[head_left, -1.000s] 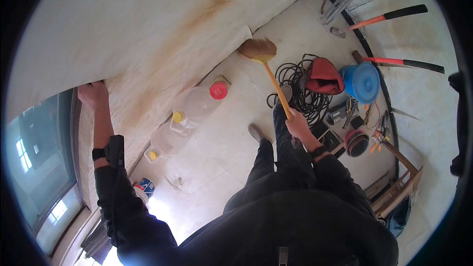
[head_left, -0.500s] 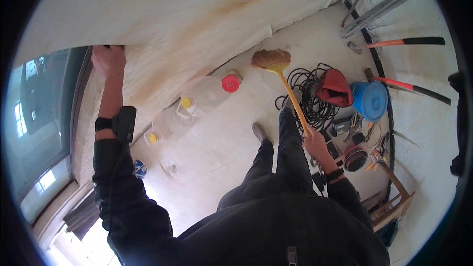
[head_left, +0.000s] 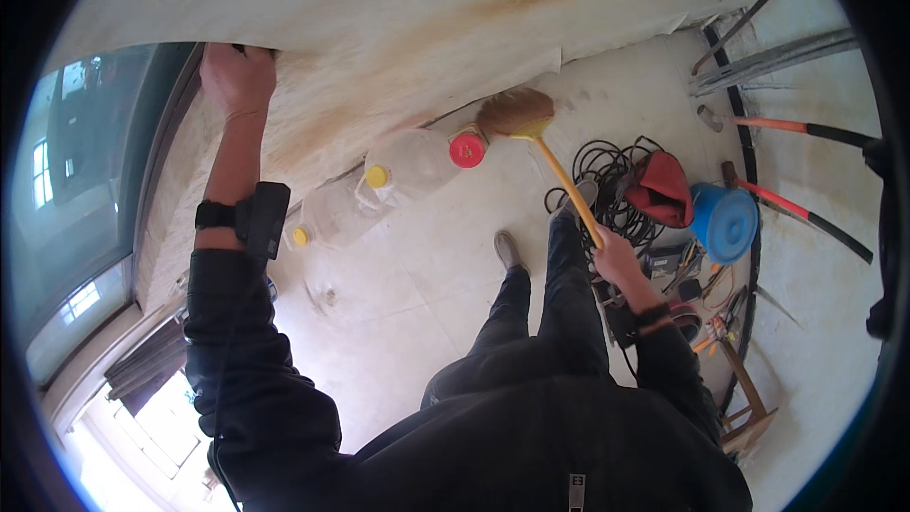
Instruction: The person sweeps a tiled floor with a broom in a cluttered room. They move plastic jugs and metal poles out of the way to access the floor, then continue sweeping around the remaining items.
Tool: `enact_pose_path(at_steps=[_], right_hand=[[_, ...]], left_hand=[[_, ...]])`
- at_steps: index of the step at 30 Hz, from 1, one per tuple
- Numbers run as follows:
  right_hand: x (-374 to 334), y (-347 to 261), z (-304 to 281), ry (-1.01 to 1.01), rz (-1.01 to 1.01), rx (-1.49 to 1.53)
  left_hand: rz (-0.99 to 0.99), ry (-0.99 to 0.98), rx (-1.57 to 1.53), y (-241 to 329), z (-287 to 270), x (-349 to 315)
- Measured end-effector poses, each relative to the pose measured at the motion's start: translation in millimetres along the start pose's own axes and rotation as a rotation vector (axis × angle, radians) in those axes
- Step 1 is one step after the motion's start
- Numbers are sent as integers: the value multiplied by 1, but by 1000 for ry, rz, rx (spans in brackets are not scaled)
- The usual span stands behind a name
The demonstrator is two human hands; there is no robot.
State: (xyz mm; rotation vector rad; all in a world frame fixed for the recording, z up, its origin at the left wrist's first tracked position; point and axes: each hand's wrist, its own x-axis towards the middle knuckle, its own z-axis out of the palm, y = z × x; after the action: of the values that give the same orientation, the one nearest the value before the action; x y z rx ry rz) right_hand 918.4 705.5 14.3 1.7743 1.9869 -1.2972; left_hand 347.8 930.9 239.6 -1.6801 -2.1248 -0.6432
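Broom [head_left: 556,171] extends forward-left from right grip [head_left: 620,261].

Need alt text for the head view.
Seen from above, a person holds a yellow-handled broom in the right grip, bristles pointing away, with the left grip raised beside a window. Clear plastic jugs line a stained wall; black coiled cable and a blue bucket sit at right.
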Motion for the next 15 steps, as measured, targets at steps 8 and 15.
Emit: enact_pose_path(at_steps=[8,15], right_hand=[[6,-9,-16,-13,-2,-51],[-37,33,-45,-144,64,-146]], left_hand=[[26,39,1,-10,6,0],[17,41,4,-15,9,1]])
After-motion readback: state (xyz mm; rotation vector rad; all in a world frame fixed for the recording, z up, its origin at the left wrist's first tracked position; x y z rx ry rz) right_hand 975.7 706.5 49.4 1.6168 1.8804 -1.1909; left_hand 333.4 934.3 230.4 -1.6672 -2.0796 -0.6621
